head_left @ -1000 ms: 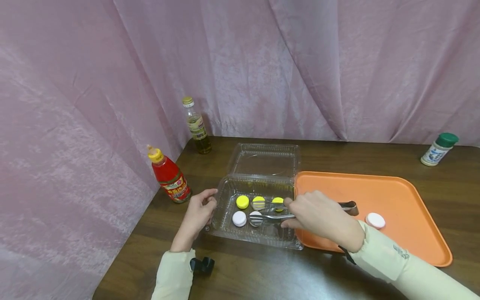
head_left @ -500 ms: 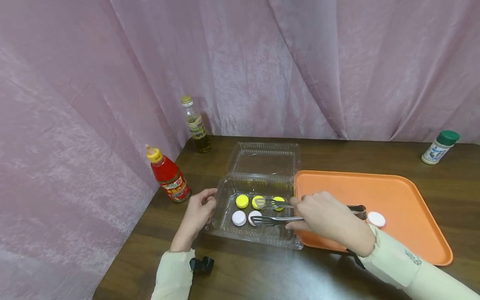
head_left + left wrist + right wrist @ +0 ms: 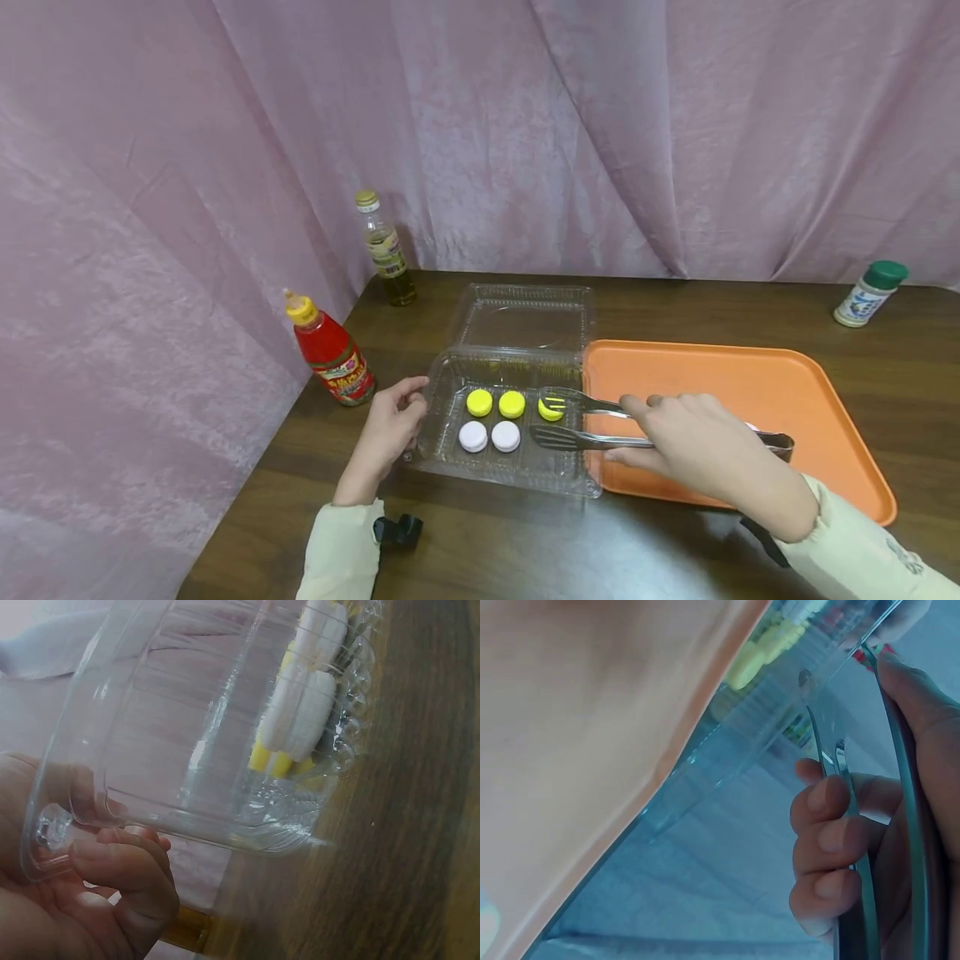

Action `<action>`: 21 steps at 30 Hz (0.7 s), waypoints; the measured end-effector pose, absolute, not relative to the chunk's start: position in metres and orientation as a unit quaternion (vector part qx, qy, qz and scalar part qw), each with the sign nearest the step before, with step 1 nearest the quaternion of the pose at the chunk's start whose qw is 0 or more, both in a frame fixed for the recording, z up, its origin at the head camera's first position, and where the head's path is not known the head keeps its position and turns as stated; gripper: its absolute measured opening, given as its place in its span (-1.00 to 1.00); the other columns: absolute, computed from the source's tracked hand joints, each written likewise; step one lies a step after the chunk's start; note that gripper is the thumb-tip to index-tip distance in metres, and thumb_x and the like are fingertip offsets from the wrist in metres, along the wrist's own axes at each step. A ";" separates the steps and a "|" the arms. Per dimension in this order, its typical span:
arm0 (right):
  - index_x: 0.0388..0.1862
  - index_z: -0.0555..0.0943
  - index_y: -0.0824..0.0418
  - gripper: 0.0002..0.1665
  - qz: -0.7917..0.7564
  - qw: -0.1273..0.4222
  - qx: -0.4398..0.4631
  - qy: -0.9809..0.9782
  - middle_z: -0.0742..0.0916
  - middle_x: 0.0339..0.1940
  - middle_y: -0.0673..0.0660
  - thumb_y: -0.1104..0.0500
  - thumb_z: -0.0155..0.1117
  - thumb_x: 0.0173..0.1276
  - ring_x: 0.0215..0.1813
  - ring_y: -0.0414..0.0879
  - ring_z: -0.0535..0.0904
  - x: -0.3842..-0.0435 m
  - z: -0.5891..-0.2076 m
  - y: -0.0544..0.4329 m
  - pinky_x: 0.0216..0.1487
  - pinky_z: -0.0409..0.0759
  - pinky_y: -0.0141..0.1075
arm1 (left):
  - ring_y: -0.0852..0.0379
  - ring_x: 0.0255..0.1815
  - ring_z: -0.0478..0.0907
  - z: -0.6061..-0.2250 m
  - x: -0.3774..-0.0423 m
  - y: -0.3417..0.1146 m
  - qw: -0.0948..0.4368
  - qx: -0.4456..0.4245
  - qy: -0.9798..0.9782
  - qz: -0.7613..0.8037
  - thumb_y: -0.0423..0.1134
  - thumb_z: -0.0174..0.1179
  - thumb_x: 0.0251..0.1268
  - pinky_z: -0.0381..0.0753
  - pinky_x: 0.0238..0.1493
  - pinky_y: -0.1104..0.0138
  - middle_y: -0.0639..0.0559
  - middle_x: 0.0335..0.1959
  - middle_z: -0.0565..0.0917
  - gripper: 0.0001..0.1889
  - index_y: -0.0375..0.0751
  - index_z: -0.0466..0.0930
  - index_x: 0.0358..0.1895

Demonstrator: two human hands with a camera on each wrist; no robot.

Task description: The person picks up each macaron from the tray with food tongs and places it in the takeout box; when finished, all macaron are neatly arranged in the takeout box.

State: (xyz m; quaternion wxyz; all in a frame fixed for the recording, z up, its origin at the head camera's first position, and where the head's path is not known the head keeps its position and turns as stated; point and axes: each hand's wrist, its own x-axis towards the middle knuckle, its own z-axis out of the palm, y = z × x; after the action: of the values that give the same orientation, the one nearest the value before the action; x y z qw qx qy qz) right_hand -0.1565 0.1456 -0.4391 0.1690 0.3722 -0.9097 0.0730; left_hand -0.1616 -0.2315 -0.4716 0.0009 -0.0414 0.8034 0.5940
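In the head view my left hand (image 3: 388,432) holds the left edge of a clear plastic clamshell container (image 3: 502,476). In the left wrist view, fingers curl at its rim corner (image 3: 54,826). The container's lid (image 3: 525,321) lies folded back. Inside sit yellow macarons (image 3: 479,403) in a row of three, with two white macarons (image 3: 473,437) in front. My right hand (image 3: 708,446) grips metal tongs (image 3: 611,442), whose tips are spread over the container's right side with nothing between them. One tip overlaps the rightmost yellow macaron (image 3: 551,408).
An orange tray (image 3: 795,392) adjoins the container on the right; another white macaron on it is mostly hidden behind my right hand. A red sauce bottle (image 3: 333,354) and an oil bottle (image 3: 387,258) stand left. A green-capped shaker (image 3: 870,293) stands back right, before the pink curtain (image 3: 480,133).
My right hand and the tongs have moved right, away from the white macarons, and the tongs' tips have spread wider. The white macaron stays in the container. My left hand keeps its place.
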 end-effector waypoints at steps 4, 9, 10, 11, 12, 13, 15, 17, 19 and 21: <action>-0.30 0.52 0.08 -0.43 0.078 0.177 0.354 -0.915 0.25 -0.70 -0.18 -0.39 0.30 0.24 -0.72 -0.33 0.04 -0.152 -0.438 0.159 -0.74 0.05 -0.39 | 0.24 -0.73 0.20 -0.472 -0.162 -0.231 0.001 -0.042 0.806 0.590 -0.47 -0.01 0.35 0.24 -0.72 0.42 0.02 -0.37 0.41 -0.54 -0.50 0.44 0.31; -0.29 0.49 0.06 -0.40 0.076 0.187 0.331 -0.922 0.23 -0.71 -0.20 -0.44 0.26 0.24 -0.71 -0.34 0.02 -0.148 -0.438 0.174 -0.73 0.02 -0.40 | 0.24 -0.73 0.20 -0.471 -0.162 -0.231 0.001 -0.045 0.805 0.592 -0.47 -0.02 0.37 0.24 -0.72 0.42 0.02 -0.39 0.41 -0.55 -0.48 0.45 0.31; -0.29 0.49 0.06 -0.41 0.074 0.189 0.326 -0.923 0.22 -0.72 -0.20 -0.43 0.26 0.24 -0.72 -0.34 0.02 -0.147 -0.438 0.176 -0.73 0.02 -0.40 | 0.24 -0.73 0.19 -0.471 -0.163 -0.231 0.001 -0.045 0.804 0.592 -0.47 -0.02 0.37 0.23 -0.72 0.42 0.01 -0.39 0.41 -0.55 -0.48 0.45 0.31; -0.29 0.49 0.06 -0.41 0.073 0.190 0.320 -0.925 0.22 -0.72 -0.19 -0.43 0.27 0.23 -0.72 -0.34 0.02 -0.147 -0.438 0.179 -0.73 0.01 -0.40 | 0.24 -0.73 0.19 -0.470 -0.163 -0.231 0.000 -0.045 0.804 0.593 -0.47 -0.02 0.37 0.23 -0.72 0.42 0.01 -0.39 0.41 -0.55 -0.48 0.45 0.31; -0.29 0.48 0.06 -0.41 0.072 0.192 0.314 -0.927 0.22 -0.72 -0.19 -0.42 0.28 0.23 -0.72 -0.33 0.02 -0.146 -0.438 0.182 -0.72 0.01 -0.39 | 0.24 -0.73 0.19 -0.470 -0.163 -0.231 -0.001 -0.045 0.803 0.594 -0.47 -0.02 0.36 0.23 -0.72 0.43 0.01 -0.39 0.41 -0.55 -0.48 0.45 0.30; -0.30 0.48 0.05 -0.42 0.071 0.196 0.309 -0.928 0.21 -0.72 -0.19 -0.42 0.29 0.23 -0.72 -0.33 0.02 -0.145 -0.439 0.185 -0.72 0.01 -0.38 | 0.25 -0.73 0.19 -0.470 -0.163 -0.230 -0.002 -0.045 0.803 0.594 -0.48 -0.02 0.36 0.23 -0.72 0.43 0.01 -0.38 0.41 -0.55 -0.48 0.46 0.30; -0.30 0.48 0.05 -0.42 0.069 0.199 0.298 -0.931 0.22 -0.72 -0.19 -0.42 0.29 0.22 -0.72 -0.32 0.03 -0.142 -0.440 0.192 -0.72 0.02 -0.37 | 0.26 -0.74 0.19 -0.470 -0.163 -0.229 -0.005 -0.046 0.802 0.595 -0.49 -0.02 0.35 0.22 -0.72 0.43 0.00 -0.38 0.42 -0.55 -0.47 0.47 0.29; -0.30 0.47 0.05 -0.41 0.068 0.201 0.287 -0.934 0.23 -0.71 -0.19 -0.43 0.29 0.20 -0.72 -0.32 0.05 -0.140 -0.441 0.198 -0.71 0.04 -0.36 | 0.26 -0.74 0.18 -0.469 -0.162 -0.229 -0.005 -0.048 0.802 0.596 -0.50 -0.02 0.34 0.22 -0.73 0.43 0.00 -0.39 0.42 -0.55 -0.47 0.48 0.29; -0.30 0.47 0.05 -0.41 0.069 0.206 0.283 -0.934 0.25 -0.70 -0.20 -0.42 0.33 0.17 -0.71 -0.34 0.07 -0.137 -0.442 0.204 -0.71 0.05 -0.37 | 0.26 -0.74 0.18 -0.469 -0.161 -0.228 -0.005 -0.050 0.802 0.596 -0.50 -0.02 0.33 0.23 -0.73 0.43 0.00 -0.40 0.42 -0.55 -0.48 0.48 0.28; -0.27 0.48 0.04 -0.42 0.070 0.205 0.274 -0.937 0.27 -0.68 -0.22 -0.39 0.37 0.14 -0.69 -0.35 0.10 -0.135 -0.443 0.211 -0.71 0.07 -0.37 | 0.26 -0.74 0.18 -0.470 -0.160 -0.228 -0.006 -0.050 0.801 0.596 -0.51 -0.03 0.32 0.23 -0.73 0.43 0.00 -0.40 0.42 -0.55 -0.48 0.48 0.28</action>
State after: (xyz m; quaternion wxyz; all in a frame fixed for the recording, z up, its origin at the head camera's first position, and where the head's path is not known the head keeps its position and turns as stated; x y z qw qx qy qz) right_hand -0.1349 0.2107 -0.4428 0.2047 0.2736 -0.9372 0.0702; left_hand -0.1602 -0.2280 -0.4696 -0.0061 -0.0504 0.8012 0.5962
